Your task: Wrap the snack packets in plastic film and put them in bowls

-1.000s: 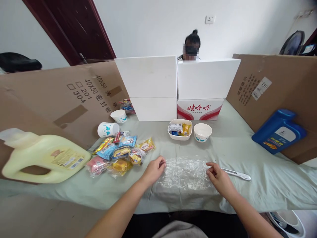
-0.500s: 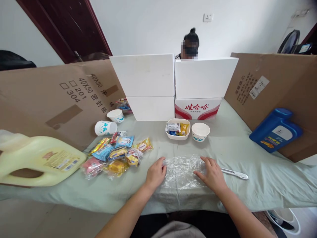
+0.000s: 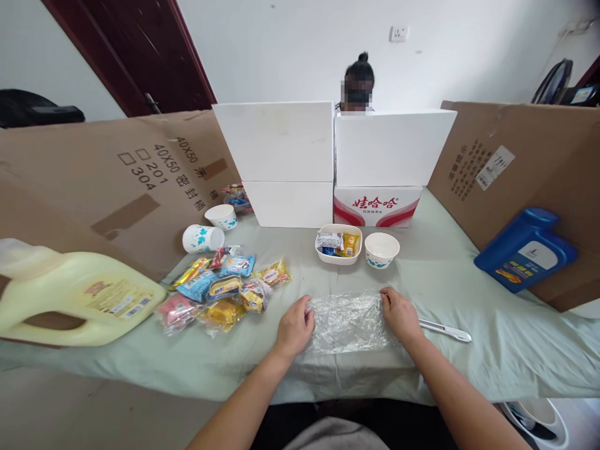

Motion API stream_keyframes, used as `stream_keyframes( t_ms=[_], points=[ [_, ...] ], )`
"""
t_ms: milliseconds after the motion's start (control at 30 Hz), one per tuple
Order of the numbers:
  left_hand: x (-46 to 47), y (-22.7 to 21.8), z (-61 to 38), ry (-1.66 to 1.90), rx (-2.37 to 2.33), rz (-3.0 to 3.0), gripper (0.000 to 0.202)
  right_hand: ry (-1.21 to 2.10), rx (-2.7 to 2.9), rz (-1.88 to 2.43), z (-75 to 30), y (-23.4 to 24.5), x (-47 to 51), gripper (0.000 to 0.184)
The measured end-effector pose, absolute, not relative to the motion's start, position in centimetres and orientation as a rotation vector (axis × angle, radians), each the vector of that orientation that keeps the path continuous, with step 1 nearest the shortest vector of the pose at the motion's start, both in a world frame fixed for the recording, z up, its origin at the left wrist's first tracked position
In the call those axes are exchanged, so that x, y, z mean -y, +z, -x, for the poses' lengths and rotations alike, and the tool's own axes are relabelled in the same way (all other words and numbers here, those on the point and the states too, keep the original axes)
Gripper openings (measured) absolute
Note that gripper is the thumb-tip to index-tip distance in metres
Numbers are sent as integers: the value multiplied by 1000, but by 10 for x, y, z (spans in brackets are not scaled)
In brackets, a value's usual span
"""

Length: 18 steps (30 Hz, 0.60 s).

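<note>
Tablecloth (image 3: 510, 359): pale green, wrinkled, draped over the table's near edge and bearing all the objects labelled below.
Clear plastic sheet (image 3: 347, 328): creased and spread on the cloth, between the two hands; landmark for every place given.
Right hand (image 3: 402, 317): at the sheet's far right corner, thumb and fingertips drawn together and apparently clamped on the film.
Left hand (image 3: 295, 326): at the sheet's left edge, fingers curled; whether they pinch the film cannot be told.
Change: half a second ago the right thumb and fingers were spread over the film; they now meet at its corner. Judged from this, the sheet is better controlled, its right side being held rather than merely covered.
White cutter-like tool (image 3: 450, 332): right of the sheet, partly hidden by the right hand.
Oval dish (image 3: 338, 258) and paper bowl (image 3: 382, 256): just beyond the sheet, side by side; the dish contains wrapped packets.
Snack packets (image 3: 225, 287): heaped left of the sheet.
Blue bottle (image 3: 525, 250): well to the sheet's right.
White boxes (image 3: 288, 144): stacked farthest beyond the sheet.
</note>
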<state>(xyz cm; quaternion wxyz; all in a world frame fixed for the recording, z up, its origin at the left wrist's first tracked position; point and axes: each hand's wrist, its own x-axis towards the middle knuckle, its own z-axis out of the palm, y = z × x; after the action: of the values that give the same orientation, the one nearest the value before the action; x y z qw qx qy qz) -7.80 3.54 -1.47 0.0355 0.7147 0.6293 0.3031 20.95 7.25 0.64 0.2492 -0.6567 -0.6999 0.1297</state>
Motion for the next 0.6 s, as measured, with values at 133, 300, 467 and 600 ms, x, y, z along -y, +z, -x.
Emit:
stream_keyframes(
  t_ms=[133,300,467,600],
  points=[
    [-36,-18,79,948,-1934,-2208,35,464,1878,1817,-209,11,-82,40],
    [-37,-20,79,1006,-1944,-2216,35,625,1991,1704,-218,16,-75,62],
    [-37,-19,79,1034,-2011,-2178,35,616,2051,1671,-225,9,-71,64],
    [-37,-18,79,972,-2043,-2171,38,533,1977,1766,-224,7,-78,41]
  ],
)
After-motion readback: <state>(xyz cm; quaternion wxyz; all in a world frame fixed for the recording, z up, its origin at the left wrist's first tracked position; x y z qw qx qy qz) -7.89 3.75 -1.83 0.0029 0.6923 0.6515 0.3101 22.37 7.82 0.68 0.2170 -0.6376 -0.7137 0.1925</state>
